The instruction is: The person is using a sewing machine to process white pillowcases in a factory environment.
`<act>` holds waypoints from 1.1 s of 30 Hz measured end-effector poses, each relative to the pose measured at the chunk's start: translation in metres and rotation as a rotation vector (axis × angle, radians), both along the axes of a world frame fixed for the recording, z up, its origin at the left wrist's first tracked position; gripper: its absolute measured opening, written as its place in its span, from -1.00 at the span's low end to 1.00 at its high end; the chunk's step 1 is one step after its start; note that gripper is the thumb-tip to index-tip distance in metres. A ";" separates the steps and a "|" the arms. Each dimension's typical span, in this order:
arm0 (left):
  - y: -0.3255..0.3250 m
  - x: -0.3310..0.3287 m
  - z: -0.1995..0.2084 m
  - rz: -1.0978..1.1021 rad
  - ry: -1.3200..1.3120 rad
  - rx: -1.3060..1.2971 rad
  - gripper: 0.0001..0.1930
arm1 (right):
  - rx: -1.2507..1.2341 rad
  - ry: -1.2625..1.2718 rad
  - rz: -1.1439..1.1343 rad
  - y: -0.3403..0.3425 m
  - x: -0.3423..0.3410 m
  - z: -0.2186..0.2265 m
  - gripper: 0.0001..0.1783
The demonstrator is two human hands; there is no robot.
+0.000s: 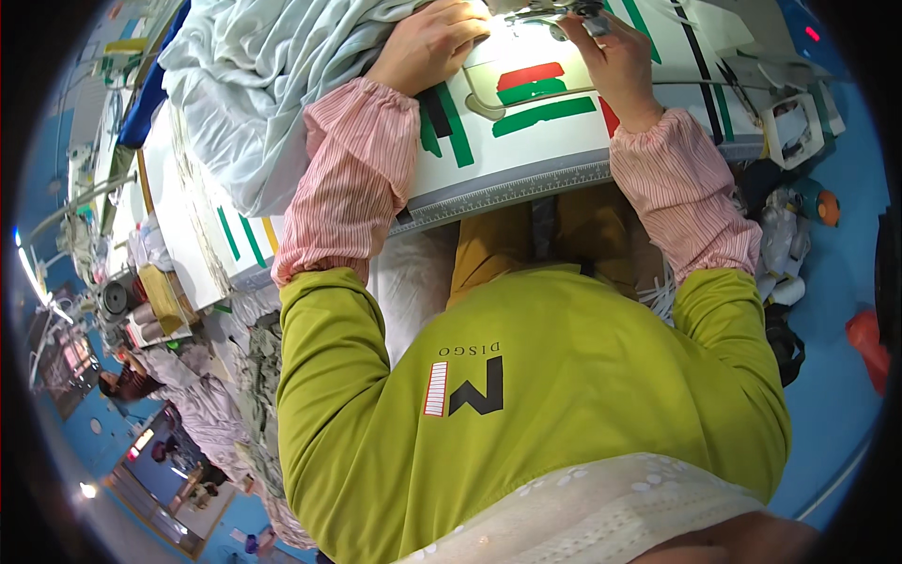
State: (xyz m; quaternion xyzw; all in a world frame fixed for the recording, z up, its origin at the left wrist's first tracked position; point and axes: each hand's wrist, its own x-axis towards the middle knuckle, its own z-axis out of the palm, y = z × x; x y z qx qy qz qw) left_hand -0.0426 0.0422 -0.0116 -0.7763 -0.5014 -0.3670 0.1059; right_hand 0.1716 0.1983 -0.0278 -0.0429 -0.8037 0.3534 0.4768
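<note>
a: what's under the hands?

b: a heap of pale grey-white fabric [272, 85], piled over the far left of the white bench [526, 160] and trailing toward the sewing machine's needle area [554, 11] at the top edge.

a: and the left hand?

b: the left hand [427, 45] lies on the fabric's edge just beside the needle area, fingers curled down onto the cloth; its grip is pressed on the fabric more than clamped around it.

a: the right one?

b: the right hand [611, 56] is up at the metal parts by the needle, fingertips bunched together. whether that grip pinches cloth or a machine part, i cannot tell; it's too small and bright there.

a: what's around them?

b: between the hands the bench carries red and green tape strips [536, 89]. both forearms wear pink striped sleeve covers [352, 179] over a yellow-green top [526, 395]. a grey ruler strip [526, 188] runs along the bench's near edge. to the right, beyond the bench, sits a small white box [794, 127] above a blue floor [836, 376]. at far left more work benches with clutter recede, and another person [127, 381] sits low down there.
</note>
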 end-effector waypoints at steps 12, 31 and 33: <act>-0.009 0.004 -0.001 0.154 0.135 -0.257 -0.75 | 0.069 -0.228 -0.209 0.013 0.003 -0.015 -0.60; -0.127 -0.229 0.011 1.403 -0.315 -0.438 -0.39 | 0.196 -0.205 -0.274 0.021 0.014 -0.018 -0.88; -0.241 -0.189 0.010 1.058 -0.329 -0.593 -0.55 | 0.225 -0.177 -0.304 0.029 0.015 -0.027 -0.86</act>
